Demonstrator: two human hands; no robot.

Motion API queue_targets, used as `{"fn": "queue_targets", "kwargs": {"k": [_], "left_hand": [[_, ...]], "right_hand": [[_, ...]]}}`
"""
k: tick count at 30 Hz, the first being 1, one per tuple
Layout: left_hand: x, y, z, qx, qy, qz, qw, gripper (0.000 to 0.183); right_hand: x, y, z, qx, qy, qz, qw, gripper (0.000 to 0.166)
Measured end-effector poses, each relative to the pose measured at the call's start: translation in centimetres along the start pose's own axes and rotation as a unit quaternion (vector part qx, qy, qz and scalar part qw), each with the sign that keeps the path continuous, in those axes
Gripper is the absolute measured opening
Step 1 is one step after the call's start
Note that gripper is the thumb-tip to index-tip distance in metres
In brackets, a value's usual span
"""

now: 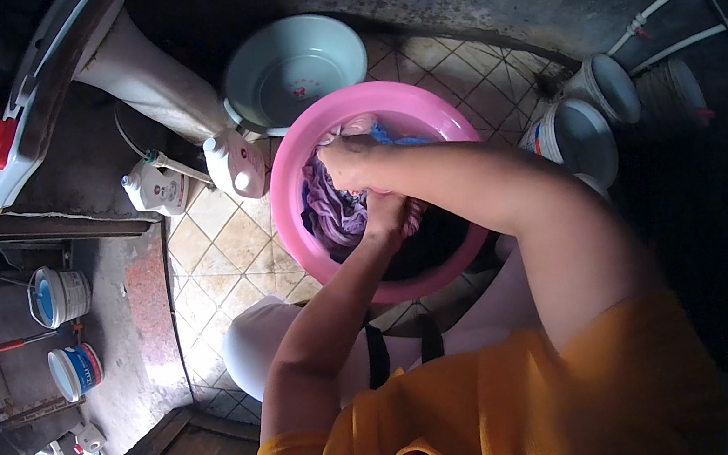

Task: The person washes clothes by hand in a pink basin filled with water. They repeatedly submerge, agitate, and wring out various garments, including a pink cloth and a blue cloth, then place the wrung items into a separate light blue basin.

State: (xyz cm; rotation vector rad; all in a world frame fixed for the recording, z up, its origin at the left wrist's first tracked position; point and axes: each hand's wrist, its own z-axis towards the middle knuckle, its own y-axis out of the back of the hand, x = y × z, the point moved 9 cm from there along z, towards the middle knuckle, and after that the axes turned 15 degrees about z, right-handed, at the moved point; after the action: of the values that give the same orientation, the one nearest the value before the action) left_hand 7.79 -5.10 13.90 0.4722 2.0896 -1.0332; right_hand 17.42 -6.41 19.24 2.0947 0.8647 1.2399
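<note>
A pink plastic basin [291,210] stands on the floor right in front of me, with wet laundry in it. My right hand [349,162] reaches across the basin, its fingers closed on a bunched purple garment [334,207]. Nearer to me and lower, my left hand [386,211] grips the same purple cloth, and a twisted end of it shows beside the fist. The fingertips of both hands are partly hidden. A piece of blue cloth [382,133] lies behind my right wrist. The near right part of the basin is dark, and I cannot tell cloth from water there.
A pale blue-green basin [331,56] sits beyond the pink one. Two white plastic jugs [238,165] stand left of it by a pedestal washbasin [151,76]. Several buckets [581,142] line the right side near white pipes [653,11]. More buckets [78,369] stand far left.
</note>
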Motion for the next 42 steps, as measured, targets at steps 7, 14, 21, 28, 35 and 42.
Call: {"fn": "queue_targets", "kwargs": {"k": [7, 14, 21, 28, 35, 42], "left_hand": [[4.9, 2.7, 1.7, -0.006, 0.065, 0.117, 0.991, 0.018], [3.5, 2.4, 1.7, -0.010, -0.203, 0.528, 0.825, 0.027], [3.3, 3.6, 2.9, 0.041, -0.131, 0.210, 0.968, 0.031], [-1.1, -1.1, -1.6, 0.010, 0.101, 0.134, 0.986, 0.047], [-6.5, -7.6, -5.7, 0.209, 0.177, -0.232, 0.933, 0.054], [-8.5, -8.5, -6.5, 0.304, 0.134, -0.450, 0.829, 0.063]], "right_hand": [[-1.5, -3.1, 1.5, -0.047, 0.021, -0.052, 0.997, 0.020], [0.0, -3.2, 0.2, -0.056, 0.066, -0.076, 0.993, 0.022], [-0.2, -0.7, 0.3, -0.160, 0.041, -0.032, 0.986, 0.022], [-8.7, 1.8, 1.6, -0.091, -0.085, 0.308, 0.943, 0.020], [-7.5, 3.6, -5.3, 0.065, 0.145, 0.926, 0.342, 0.069], [1.4, 7.8, -7.0, 0.086, 0.364, 0.906, 0.197, 0.062]]}}
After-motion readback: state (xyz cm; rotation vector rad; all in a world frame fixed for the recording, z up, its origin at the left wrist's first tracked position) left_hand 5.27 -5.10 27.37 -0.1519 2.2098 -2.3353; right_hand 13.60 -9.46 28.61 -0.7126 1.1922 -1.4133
